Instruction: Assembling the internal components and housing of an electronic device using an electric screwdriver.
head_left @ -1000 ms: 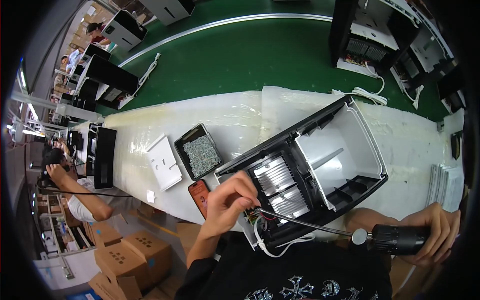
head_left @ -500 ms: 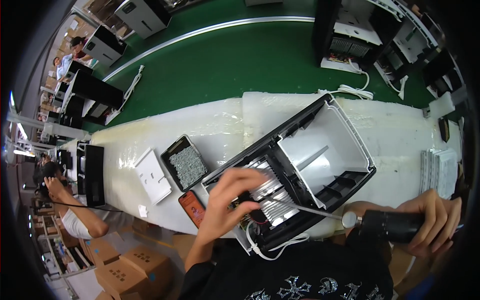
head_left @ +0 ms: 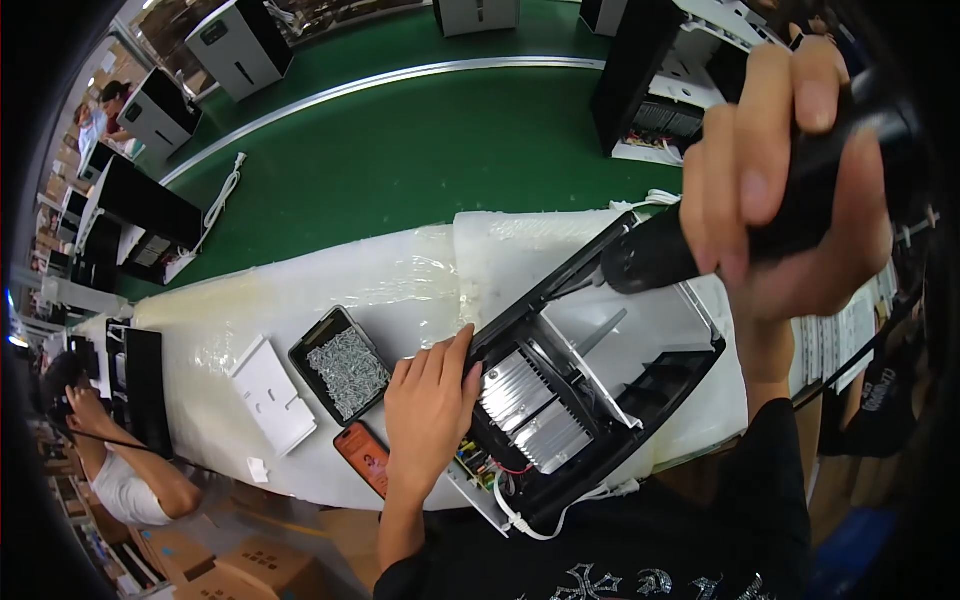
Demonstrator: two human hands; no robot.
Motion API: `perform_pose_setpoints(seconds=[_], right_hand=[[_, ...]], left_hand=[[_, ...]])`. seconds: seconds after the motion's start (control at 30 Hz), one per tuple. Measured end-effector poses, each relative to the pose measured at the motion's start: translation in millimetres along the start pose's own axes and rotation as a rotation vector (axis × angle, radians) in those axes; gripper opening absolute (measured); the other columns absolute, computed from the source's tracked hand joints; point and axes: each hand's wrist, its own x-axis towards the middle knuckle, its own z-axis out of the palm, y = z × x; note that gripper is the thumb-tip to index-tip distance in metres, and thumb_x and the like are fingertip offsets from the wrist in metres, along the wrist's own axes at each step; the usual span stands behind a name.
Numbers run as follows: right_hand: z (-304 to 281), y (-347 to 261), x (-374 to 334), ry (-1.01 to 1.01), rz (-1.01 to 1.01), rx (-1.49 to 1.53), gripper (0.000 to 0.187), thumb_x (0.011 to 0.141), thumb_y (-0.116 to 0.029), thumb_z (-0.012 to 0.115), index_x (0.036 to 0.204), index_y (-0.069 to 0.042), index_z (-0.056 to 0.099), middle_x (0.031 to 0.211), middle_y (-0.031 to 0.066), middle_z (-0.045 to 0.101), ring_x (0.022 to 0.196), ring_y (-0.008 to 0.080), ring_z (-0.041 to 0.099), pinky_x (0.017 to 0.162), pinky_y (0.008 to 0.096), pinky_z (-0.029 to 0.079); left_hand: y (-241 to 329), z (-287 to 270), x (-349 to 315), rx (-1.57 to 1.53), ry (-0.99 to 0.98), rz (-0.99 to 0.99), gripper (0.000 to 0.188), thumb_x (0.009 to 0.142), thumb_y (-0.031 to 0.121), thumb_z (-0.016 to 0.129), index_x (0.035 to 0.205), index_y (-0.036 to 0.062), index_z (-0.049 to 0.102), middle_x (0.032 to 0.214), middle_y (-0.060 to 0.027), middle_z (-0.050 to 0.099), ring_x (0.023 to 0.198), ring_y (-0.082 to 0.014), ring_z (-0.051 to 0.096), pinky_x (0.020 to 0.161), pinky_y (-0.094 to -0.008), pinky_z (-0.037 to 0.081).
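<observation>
A black appliance housing lies tilted across the white foam sheet in front of me. It has a finned metal heat sink, a white inner compartment and a small circuit board with wires. My left hand holds the housing's left end, fingers along its upper edge and thumb on the inner side. My right hand is wrapped round a black electric screwdriver, raised over the housing. The bit slants down to the housing's far long edge; whether its tip touches a screw is too small to tell.
Beside my left hand are a black tray of small silvery screws, a white plastic panel and a phone with a lit red screen. Similar appliances stand along the green conveyor. A co-worker sits at left.
My right hand has swung the screwdriver up from the lower right, moving the bit from the heat sink to the far edge. My left hand has left the heat sink and grips the housing's end.
</observation>
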Motion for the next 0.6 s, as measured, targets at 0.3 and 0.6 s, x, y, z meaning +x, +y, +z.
perform_pose_setpoints(seconds=[0.3,0.6], right_hand=[[8,44,-25,-0.046,0.295,-0.121,0.040,0.092,-0.036,0.067,0.096,-0.009,0.038,0.072,0.0078,0.052,0.044,0.0140,0.047,0.042,0.0277,0.045],[11,57,-35,-0.024,0.334,-0.092,0.035,0.084,-0.018,0.071,0.097,-0.006,0.041,0.071,0.0094,0.057,0.056,0.0143,0.057,0.054,0.0266,0.048]], left_hand=[[-7,-1,-1,0.011,-0.013,0.005,0.040,0.087,0.018,0.066,0.124,0.0039,0.059,0.098,-0.0065,0.065,0.086,-0.0198,0.061,0.075,-0.0328,0.046],[-7,-2,-2,0.021,-0.029,-0.006,0.041,0.087,0.018,0.066,0.124,0.0041,0.059,0.099,-0.0058,0.066,0.086,-0.0186,0.061,0.075,-0.0316,0.046]])
